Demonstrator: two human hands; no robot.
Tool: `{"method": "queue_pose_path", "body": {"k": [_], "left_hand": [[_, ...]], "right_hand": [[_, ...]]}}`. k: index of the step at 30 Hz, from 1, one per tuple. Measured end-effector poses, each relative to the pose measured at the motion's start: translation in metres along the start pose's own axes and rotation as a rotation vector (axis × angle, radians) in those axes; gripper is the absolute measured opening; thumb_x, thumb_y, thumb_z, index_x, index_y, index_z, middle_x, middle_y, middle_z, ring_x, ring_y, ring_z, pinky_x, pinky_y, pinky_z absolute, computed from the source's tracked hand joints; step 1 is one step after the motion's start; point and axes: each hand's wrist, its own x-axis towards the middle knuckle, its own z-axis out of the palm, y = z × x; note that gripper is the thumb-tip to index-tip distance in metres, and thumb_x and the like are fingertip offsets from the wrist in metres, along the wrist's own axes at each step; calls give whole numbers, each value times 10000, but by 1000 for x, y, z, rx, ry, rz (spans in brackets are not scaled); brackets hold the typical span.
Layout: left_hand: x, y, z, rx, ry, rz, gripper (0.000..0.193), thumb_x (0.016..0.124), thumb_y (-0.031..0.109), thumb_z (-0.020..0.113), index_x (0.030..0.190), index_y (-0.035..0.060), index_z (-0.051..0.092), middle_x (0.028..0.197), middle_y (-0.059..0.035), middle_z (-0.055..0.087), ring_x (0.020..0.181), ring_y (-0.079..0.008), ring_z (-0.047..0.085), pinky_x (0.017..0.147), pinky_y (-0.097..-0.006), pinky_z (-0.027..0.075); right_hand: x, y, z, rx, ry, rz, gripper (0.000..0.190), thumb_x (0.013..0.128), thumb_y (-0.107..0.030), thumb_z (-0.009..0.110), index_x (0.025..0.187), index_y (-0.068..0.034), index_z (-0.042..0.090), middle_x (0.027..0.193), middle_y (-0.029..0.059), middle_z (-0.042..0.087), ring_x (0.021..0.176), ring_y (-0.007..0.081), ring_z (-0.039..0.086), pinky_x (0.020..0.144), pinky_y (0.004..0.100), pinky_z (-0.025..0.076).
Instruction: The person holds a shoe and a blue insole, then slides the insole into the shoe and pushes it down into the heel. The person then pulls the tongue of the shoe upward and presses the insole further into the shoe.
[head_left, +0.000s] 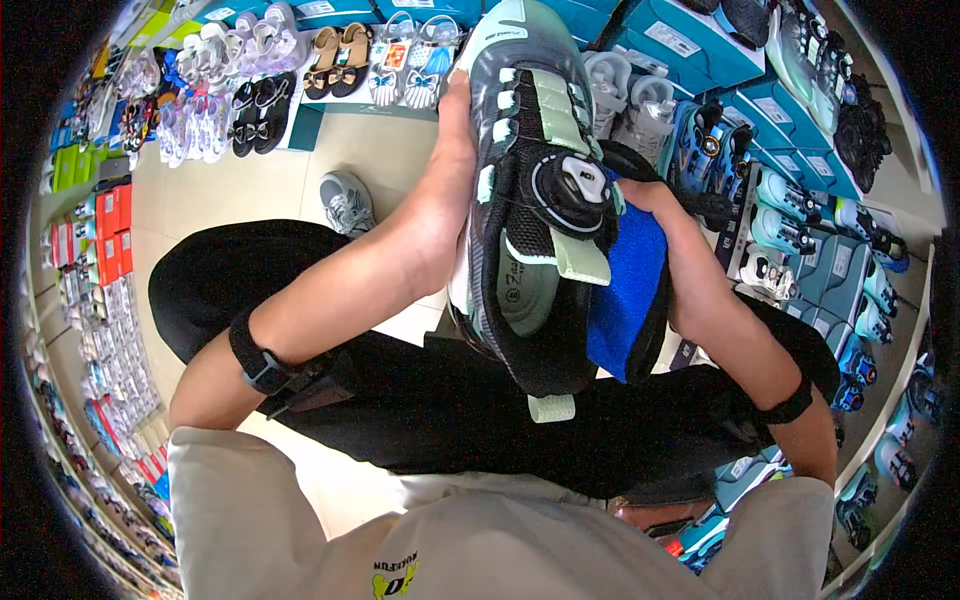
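Observation:
A mint-green, grey and black sneaker (525, 187) with a dial closure is held up close to the camera, its toe pointing away from me and its heel towards my body. My left hand (454, 172) grips the shoe along its left side. On the other side, my right hand (660, 225) is shut on a blue cloth (630, 292) with black edging, which lies against the shoe's right side near the collar. Part of that hand is hidden behind the cloth and shoe.
Sandals (337, 64) stand along a display ledge ahead. Teal shoeboxes (690, 45) are stacked at the front right, with more sneakers (780, 210) beside them. Red boxes (112, 214) and rows of shoes line the left. A grey sneaker (346, 202) is on the tiled floor beyond my knee.

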Motion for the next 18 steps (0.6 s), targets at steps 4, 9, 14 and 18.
{"method": "queue_pose_path", "body": {"k": [4,9,14,18], "left_hand": [[4,-1,-4,2,-7,11,815,916,752,309,1401,123,490,1236,-137,644,1107,-246,643,1003,-436,492],[3,-1,-2,-22,-23,2,828,904,768,315,1392,126,503,1231,-138,647,1101,-251,644,995,-438,497],[3,1,3,10,21,-32,886,929,756,143,1421,83,440,1318,-141,589,1204,-251,580,1053,-400,457],[-5,6,8,26,-6,6,886,929,755,145,1410,77,453,1303,-137,600,1181,-249,597,1037,-394,473]], "right_hand": [[1,1,-2,13,-31,15,493,827,-478,656,1059,-42,648,901,83,676,784,188,647,773,321,509],[4,3,-4,2,-24,13,492,826,-478,655,1043,-37,649,898,85,676,784,188,649,769,321,509],[1,-2,-2,4,-13,19,499,821,-480,652,1067,-46,649,918,91,676,797,200,652,774,330,512],[3,-10,-2,22,-27,-1,504,820,-479,653,1098,-58,643,948,91,676,816,201,651,780,336,512]]}}
